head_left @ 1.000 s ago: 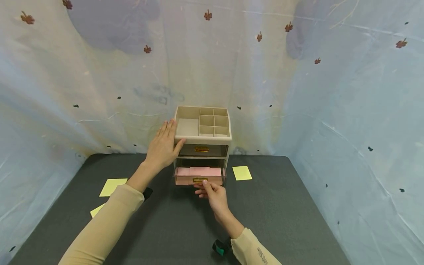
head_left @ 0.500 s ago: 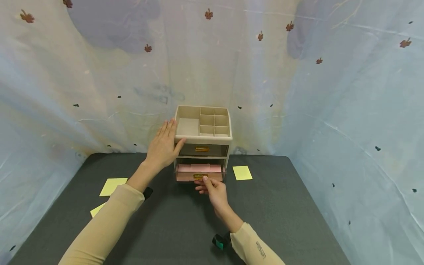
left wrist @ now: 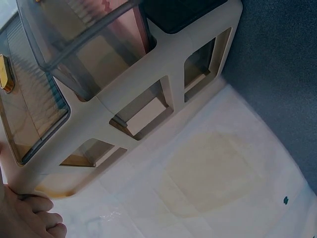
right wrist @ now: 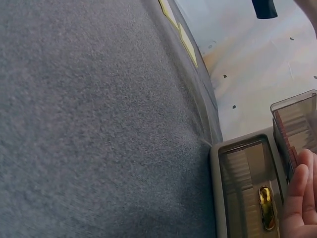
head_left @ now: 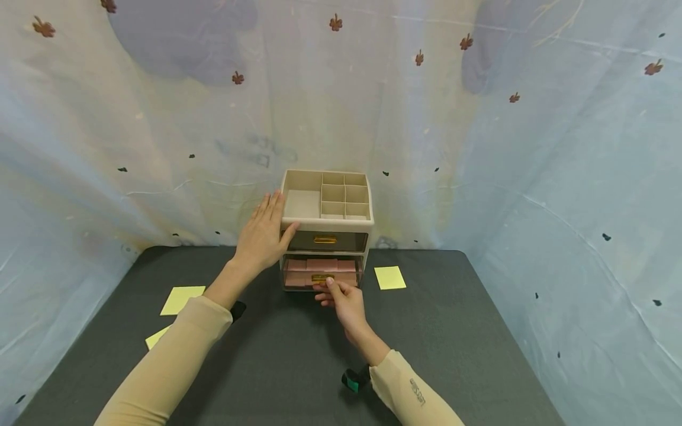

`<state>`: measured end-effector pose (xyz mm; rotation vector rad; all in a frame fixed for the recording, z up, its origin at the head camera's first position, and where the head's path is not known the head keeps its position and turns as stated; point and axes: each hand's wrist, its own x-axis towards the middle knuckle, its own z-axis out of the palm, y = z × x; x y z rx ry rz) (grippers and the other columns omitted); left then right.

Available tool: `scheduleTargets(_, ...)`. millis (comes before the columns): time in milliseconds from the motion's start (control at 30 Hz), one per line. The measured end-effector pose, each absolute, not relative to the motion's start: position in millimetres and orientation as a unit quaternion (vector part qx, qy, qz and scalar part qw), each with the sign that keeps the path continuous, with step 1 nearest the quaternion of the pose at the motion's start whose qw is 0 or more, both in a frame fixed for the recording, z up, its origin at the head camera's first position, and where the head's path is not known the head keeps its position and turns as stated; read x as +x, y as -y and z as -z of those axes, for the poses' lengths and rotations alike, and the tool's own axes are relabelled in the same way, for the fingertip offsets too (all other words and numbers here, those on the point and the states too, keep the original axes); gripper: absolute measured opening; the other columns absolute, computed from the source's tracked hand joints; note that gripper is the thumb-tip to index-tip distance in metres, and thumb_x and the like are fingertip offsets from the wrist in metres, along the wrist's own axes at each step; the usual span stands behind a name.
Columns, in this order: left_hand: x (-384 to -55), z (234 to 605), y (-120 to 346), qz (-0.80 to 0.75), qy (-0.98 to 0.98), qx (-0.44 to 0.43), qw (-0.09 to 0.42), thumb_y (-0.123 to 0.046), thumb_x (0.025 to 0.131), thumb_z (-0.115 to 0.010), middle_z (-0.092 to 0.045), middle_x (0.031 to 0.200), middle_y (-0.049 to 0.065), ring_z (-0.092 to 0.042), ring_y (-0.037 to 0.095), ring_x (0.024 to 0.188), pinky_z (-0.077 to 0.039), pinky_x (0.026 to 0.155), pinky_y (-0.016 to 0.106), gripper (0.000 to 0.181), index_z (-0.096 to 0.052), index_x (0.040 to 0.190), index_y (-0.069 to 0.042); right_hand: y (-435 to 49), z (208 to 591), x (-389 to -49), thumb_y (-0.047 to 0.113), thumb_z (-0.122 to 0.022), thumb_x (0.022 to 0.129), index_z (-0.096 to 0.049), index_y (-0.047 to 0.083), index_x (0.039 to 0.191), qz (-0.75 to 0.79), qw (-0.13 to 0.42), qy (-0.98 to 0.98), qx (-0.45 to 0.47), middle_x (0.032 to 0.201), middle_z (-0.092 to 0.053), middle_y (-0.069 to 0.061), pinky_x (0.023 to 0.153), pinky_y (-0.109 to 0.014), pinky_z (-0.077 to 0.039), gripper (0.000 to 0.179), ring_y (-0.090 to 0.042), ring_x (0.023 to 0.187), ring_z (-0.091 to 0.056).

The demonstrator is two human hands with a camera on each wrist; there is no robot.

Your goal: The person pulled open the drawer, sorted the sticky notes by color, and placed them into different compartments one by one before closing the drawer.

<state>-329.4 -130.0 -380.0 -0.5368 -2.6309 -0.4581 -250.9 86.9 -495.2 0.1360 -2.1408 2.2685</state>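
Observation:
A cream desktop drawer organizer (head_left: 326,224) stands at the back of the dark table. My left hand (head_left: 261,236) rests against its upper left side with fingers extended and the thumb across the front edge. With thumb and fingers, my right hand (head_left: 345,305) pinches the gold handle (head_left: 322,277) of a clear drawer (head_left: 298,279), which sticks out a little. Pink paper pads (head_left: 321,264) lie inside this drawer. Above it, the upper drawer (head_left: 348,241) is closed. In the right wrist view, a closed bottom drawer (right wrist: 242,173) has its own gold handle (right wrist: 266,208).
A yellow sticky-note pad (head_left: 390,277) lies right of the organizer. Two more yellow pads are at the left, one whole (head_left: 181,300) and one partly behind the left sleeve (head_left: 160,367). A patterned curtain (head_left: 341,106) hangs close behind the table.
My right hand has pushed the drawer with the pink pads inward, away from me, so it sticks out less. My left hand has stayed on the organizer's side.

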Motion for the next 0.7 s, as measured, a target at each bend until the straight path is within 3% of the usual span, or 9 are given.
scheduleTargets(467, -330, 381, 131, 0.166, 0.944, -0.194, 0.21, -0.052, 0.11, -0.043, -0.011, 0.173, 0.019, -0.011, 0.039, 0.159, -0.016, 0.128, 0.054, 0.083, -0.009, 0.166, 0.0, -84, 495, -264, 0.032, -0.055, 0.11, -0.076, -0.001, 0.12, -0.72, 0.024, 0.692, 0.045, 0.109, -0.078, -0.015, 0.079, -0.031, -0.062, 0.04, -0.025, 0.092, -0.077)
scheduleTargets(700, -330, 380, 131, 0.17, 0.944, -0.193, 0.207, -0.052, 0.11, -0.042, -0.01, 0.173, 0.017, -0.009, 0.038, 0.16, -0.016, 0.128, 0.055, 0.083, -0.009, 0.166, -0.001, -84, 493, -271, 0.033, -0.056, 0.109, -0.076, -0.003, 0.119, -0.726, 0.025, 0.686, 0.038, 0.109, -0.078, -0.017, 0.084, -0.041, -0.063, 0.042, -0.034, 0.097, -0.076)
